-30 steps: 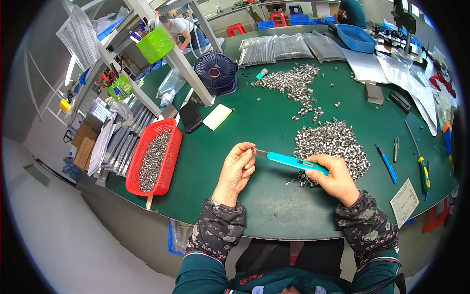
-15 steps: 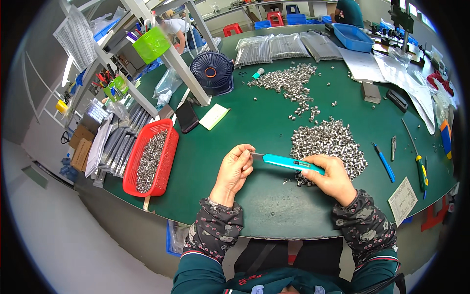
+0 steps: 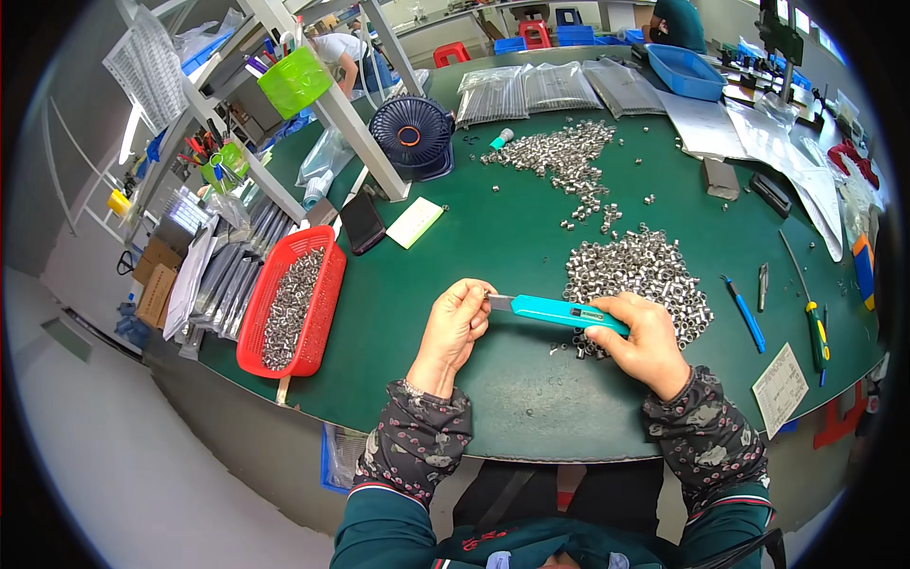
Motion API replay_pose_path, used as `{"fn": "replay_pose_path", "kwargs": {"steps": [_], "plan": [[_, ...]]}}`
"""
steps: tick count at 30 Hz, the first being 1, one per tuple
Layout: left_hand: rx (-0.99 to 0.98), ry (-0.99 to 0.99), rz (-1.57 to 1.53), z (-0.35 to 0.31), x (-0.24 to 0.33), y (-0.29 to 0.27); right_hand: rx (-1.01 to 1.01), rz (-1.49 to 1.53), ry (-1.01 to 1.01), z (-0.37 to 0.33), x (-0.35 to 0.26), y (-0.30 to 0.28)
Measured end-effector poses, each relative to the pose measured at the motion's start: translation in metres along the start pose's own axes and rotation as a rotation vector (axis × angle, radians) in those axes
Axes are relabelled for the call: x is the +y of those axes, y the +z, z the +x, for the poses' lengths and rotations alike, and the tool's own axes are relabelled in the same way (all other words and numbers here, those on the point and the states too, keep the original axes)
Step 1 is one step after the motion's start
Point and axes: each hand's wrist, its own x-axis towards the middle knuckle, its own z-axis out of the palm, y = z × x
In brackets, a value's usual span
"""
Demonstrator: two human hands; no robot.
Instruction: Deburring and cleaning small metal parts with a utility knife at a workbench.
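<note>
My right hand (image 3: 646, 339) is wrapped round the turquoise handle of a utility knife (image 3: 555, 310), its blade out and pointing left. The blade tip reaches the fingertips of my left hand (image 3: 455, 327), which are pinched together. Whatever they pinch is too small and too covered to make out. Just beyond the knife lies a heap of small silvery metal rings (image 3: 637, 270), partly behind my right hand. A looser spread of the same rings (image 3: 559, 156) trails away toward the far side of the green table (image 3: 512, 412).
At left, a red basket (image 3: 329, 318) holds more rings, near a phone (image 3: 362, 224), a notepad (image 3: 414, 223) and a fan (image 3: 410, 135). On the right lie a blue-handled tool (image 3: 745, 315), a screwdriver (image 3: 815, 337) and a paper slip (image 3: 780, 390). A blue tray (image 3: 684, 73) stands behind.
The knife has rolled slightly in my right hand, so its handle shows a different face. Both hands stay nearly in place.
</note>
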Motion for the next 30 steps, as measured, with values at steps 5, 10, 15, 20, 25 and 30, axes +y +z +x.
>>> {"fn": "replay_pose_path", "kwargs": {"steps": [5,10,15,20,25,30], "plan": [[0.016,-0.005,0.04,0.0005,0.0003,-0.0006,-0.002,-0.012,-0.001,0.0006,-0.0014,-0.001],[0.041,-0.037,0.083,0.0012,0.0008,-0.0007,0.013,-0.039,-0.029,0.0008,-0.0023,-0.0015],[0.008,-0.12,0.014,0.0003,0.0007,-0.0036,0.129,-0.109,-0.173,0.0016,-0.0004,0.0018],[0.017,-0.133,-0.01,-0.0011,0.0027,0.001,0.249,-0.177,-0.184,0.0038,0.0023,0.0003],[0.021,-0.125,-0.057,-0.0006,0.003,0.0002,0.263,-0.321,-0.224,0.0035,-0.0029,-0.0009],[0.009,-0.063,-0.122,0.002,0.0049,-0.0022,0.164,-0.407,-0.264,0.0022,0.0044,0.0041]]}}
